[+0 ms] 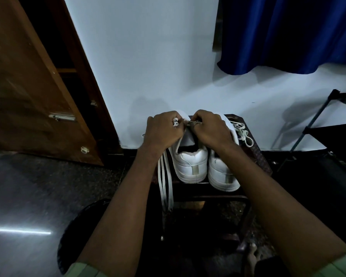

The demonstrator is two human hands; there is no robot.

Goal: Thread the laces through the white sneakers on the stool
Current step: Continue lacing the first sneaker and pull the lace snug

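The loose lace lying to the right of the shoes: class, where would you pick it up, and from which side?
Probably pinch the loose lace at the loop nearest the stool's right edge, coming from above right; it lies flat and clear of the right shoe.

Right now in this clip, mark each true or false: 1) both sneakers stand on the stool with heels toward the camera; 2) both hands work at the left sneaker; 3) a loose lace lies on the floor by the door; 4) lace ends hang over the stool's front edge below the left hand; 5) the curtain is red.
1) True: the left sneaker and right sneaker stand on the stool, heels toward the camera.
2) True: the left hand and right hand pinch lace at its top.
3) False: the loose lace lies on the stool, right of the sneakers.
4) True: lace ends hang there.
5) False: the curtain is blue.
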